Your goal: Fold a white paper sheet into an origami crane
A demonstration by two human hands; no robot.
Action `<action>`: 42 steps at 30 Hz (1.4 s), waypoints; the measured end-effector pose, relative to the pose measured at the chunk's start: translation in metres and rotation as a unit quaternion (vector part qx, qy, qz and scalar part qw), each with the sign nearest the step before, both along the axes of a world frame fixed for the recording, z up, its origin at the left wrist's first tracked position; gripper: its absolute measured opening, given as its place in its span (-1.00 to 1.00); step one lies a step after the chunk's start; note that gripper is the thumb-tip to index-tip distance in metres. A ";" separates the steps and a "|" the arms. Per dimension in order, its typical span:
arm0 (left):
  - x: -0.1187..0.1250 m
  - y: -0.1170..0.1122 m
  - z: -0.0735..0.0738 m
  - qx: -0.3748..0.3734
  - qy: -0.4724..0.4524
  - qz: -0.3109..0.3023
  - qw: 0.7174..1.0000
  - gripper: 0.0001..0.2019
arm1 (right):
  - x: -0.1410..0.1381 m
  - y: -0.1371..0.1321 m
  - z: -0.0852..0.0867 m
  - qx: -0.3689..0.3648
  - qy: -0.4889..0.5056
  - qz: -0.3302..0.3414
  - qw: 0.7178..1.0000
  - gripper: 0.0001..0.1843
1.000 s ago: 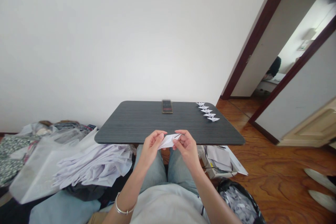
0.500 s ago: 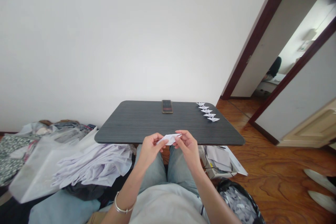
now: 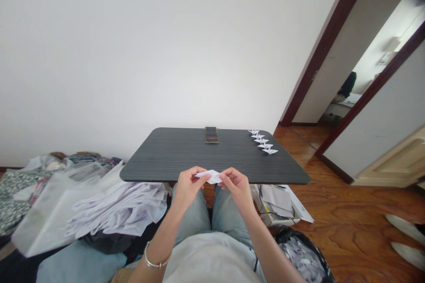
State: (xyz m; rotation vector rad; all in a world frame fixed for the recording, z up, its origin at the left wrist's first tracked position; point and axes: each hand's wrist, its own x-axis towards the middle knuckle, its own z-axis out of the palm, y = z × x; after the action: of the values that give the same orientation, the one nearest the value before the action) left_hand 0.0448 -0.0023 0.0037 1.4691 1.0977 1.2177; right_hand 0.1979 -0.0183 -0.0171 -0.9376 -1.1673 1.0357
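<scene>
A small piece of folded white paper (image 3: pixel 213 176) is stretched between my two hands, just over the near edge of the dark table (image 3: pixel 179 152). My left hand (image 3: pixel 190 185) pinches its left end between thumb and fingers. At the other end, my right hand (image 3: pixel 236 185) grips the paper the same way. The fingers hide both tips of the folded piece. Several white paper cranes (image 3: pixel 264 146) stand in a slanting row at the table's right side, apart from my hands.
A phone (image 3: pixel 211 135) lies at the table's back edge by the wall. Folded white cloth (image 3: pixel 122 208) is piled at lower left. To the right are a box of papers (image 3: pixel 277 205) and a black bag of paper scraps (image 3: pixel 303 254). Someone's shoes (image 3: pixel 407 241) show at far right.
My right thumb and fingers have come down and closed on the paper's right end. The paper now lies more level and a little farther left.
</scene>
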 end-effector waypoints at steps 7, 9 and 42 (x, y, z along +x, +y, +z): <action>0.001 0.000 -0.002 -0.015 -0.023 -0.002 1.000 -0.79 | -0.001 -0.002 0.002 -0.006 -0.041 0.024 0.999 -0.75; 0.001 0.000 -0.002 -0.015 -0.056 -0.001 0.998 -0.76 | -0.001 -0.002 0.002 -0.010 -0.027 0.022 0.999 -0.74; 0.003 -0.005 0.001 0.013 -0.063 -0.052 0.997 -0.69 | -0.002 -0.003 0.003 -0.030 0.016 0.029 0.999 -0.74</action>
State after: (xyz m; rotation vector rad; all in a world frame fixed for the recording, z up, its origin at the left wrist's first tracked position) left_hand 0.0483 -0.0076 0.0048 1.4294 0.9133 1.2376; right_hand 0.1959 -0.0210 -0.0142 -0.9344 -1.1489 1.1338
